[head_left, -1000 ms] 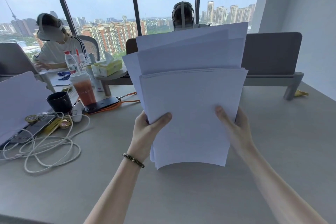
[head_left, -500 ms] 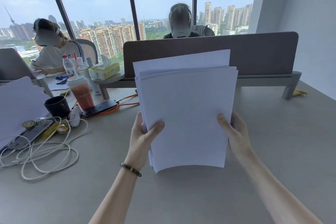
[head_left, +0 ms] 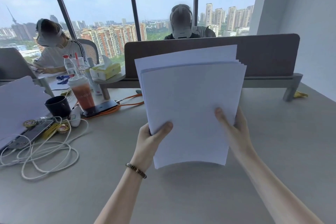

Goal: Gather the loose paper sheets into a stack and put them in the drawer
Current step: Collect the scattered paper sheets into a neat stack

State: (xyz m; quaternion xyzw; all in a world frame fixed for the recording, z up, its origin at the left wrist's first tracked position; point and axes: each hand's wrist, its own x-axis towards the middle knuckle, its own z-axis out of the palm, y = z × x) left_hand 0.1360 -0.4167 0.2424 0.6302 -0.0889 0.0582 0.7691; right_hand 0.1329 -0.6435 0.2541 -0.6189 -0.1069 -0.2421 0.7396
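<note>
Paper sheets (head_left: 189,107) much tidier vs 1 s ago: the fanned, staggered top edges have dropped together, so only one back sheet and a few thin edges at the upper right stick out now. Stack sits lower too, no longer covering the person behind the divider (head_left: 269,54). Left hand (head_left: 151,140) grip shifted a bit, thumb lying flatter across the front; right hand (head_left: 234,129) blurred, thumb slid further in on the sheet.

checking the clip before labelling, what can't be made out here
Head view only:
- Drawer: not in frame.
- Fingers of both hands: behind the sheets; only thumbs show.
- Right hand: motion-blurred.
- Sheet count: edges too fine.
- Cup lettering: too small.
</note>
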